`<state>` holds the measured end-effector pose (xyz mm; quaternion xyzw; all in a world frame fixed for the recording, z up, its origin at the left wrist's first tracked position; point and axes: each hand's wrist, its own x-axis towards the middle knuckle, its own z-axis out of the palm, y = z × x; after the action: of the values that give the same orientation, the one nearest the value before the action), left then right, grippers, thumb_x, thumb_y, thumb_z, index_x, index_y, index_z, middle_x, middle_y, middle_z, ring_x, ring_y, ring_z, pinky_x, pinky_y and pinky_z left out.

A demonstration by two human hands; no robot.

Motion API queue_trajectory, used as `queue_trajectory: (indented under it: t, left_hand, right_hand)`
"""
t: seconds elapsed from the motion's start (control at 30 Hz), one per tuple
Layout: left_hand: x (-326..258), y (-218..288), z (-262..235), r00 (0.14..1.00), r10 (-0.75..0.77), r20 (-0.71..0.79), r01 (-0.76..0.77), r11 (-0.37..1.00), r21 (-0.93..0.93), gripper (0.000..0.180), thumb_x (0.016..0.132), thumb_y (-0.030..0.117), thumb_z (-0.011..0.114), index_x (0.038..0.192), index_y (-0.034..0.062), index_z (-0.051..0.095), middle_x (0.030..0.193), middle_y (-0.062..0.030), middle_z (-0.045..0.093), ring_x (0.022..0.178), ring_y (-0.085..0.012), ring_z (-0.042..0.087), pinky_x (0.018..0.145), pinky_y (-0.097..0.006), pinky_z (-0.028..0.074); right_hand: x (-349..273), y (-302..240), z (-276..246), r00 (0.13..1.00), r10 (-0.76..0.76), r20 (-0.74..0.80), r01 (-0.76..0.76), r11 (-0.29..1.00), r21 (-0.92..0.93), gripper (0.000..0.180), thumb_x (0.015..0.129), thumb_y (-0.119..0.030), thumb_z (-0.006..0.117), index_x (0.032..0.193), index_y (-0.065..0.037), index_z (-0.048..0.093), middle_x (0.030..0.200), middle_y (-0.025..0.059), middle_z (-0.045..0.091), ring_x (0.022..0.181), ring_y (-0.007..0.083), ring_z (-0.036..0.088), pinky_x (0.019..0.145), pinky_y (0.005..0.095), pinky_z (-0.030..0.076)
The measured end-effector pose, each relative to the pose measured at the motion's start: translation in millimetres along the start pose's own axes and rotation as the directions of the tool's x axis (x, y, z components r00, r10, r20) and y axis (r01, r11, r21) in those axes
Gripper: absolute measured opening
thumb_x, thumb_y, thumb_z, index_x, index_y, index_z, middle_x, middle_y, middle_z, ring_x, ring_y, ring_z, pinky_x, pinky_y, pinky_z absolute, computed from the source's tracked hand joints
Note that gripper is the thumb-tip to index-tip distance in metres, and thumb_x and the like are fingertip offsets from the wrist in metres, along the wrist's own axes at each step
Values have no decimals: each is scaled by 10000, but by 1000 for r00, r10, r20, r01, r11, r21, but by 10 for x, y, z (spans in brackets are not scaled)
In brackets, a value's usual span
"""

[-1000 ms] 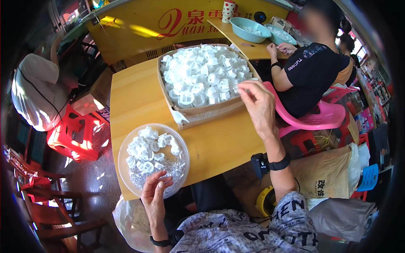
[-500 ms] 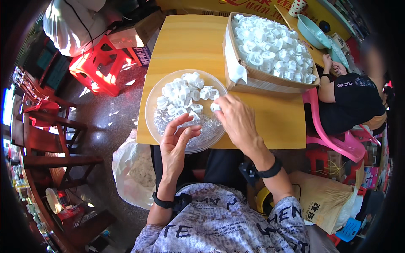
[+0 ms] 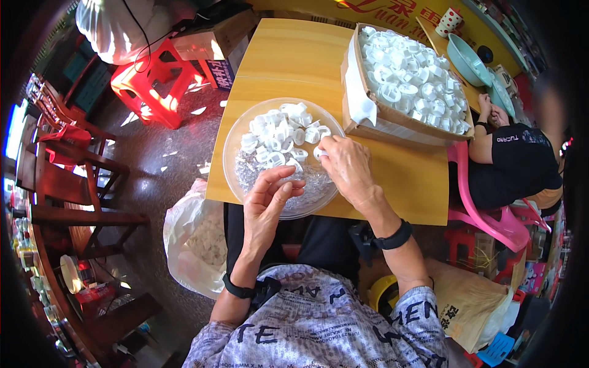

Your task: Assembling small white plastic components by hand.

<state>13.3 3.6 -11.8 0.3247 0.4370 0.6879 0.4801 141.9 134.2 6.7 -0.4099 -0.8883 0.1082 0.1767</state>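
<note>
A round, clear plastic tub (image 3: 231, 150) stands at the table's front edge. White ring-shaped plastic pieces (image 3: 279, 132) are heaped in its far part, and small clear bits (image 3: 251, 173) lie in its near part. My right hand (image 3: 351, 168) is over the tub's right rim, its thumb and fingers pinching a white plastic piece (image 3: 319, 153). My left hand (image 3: 268, 199) is over the near rim, its fingers loosely curled and apart from the thumb. Nothing shows between them.
A cardboard box (image 3: 399, 127) full of similar white pieces stands on the wooden table (image 3: 288, 52). At the right, a person (image 3: 521, 153) sits by a pink chair (image 3: 485, 214). A red stool (image 3: 156, 89) and a white bag (image 3: 184, 245) are on the left floor.
The view has shifted slightly, so the table and tub appear farther right. My right hand keeps its pinch on the white piece by the rim; my left hand keeps nearly the same pose.
</note>
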Motion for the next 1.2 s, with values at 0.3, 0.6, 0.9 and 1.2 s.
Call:
queue_trajectory:
  t: [0.3, 0.6, 0.9, 1.2]
  left_hand:
    - [37, 64, 29, 996, -69, -58, 65, 996, -61, 318, 909, 83, 550, 1202, -26, 493, 1206, -146, 548, 1013, -193, 594, 881, -319, 492]
    - [33, 83, -7, 989, -134, -66, 120, 974, -192, 343, 926, 135, 546, 1228, -12, 476, 1160, -143, 581, 1048, -211, 583, 910, -325, 473]
    - [22, 67, 7, 993, -98, -67, 83, 977, -197, 317, 939, 131, 518, 1223, -4, 473, 1151, -145, 580, 1040, -223, 592, 915, -343, 473]
    - [50, 30, -8, 997, -68, -45, 56, 972, -226, 330, 942, 139, 514, 1238, 3, 463, 1181, -158, 567, 1072, -238, 580, 941, -356, 460]
  right_hand:
    - [-213, -350, -332, 995, 103, 9, -94, 864, 494, 153, 750, -96, 705, 879, -81, 624, 776, 77, 648, 675, 266, 633, 565, 336, 486]
    - [-218, -248, -386, 998, 63, 3, -62, 957, 284, 142, 773, -79, 662, 915, -78, 654, 842, 49, 642, 633, 189, 566, 573, 320, 454]
    - [-29, -90, -62, 977, -181, 108, 175, 982, 65, 58, 752, -71, 640, 806, -71, 616, 803, 51, 613, 839, 238, 591, 678, 369, 483]
    - [-30, -68, 42, 968, -237, 81, 226, 966, 124, 64, 754, -68, 636, 782, -56, 580, 780, 61, 602, 804, 258, 582, 655, 385, 470]
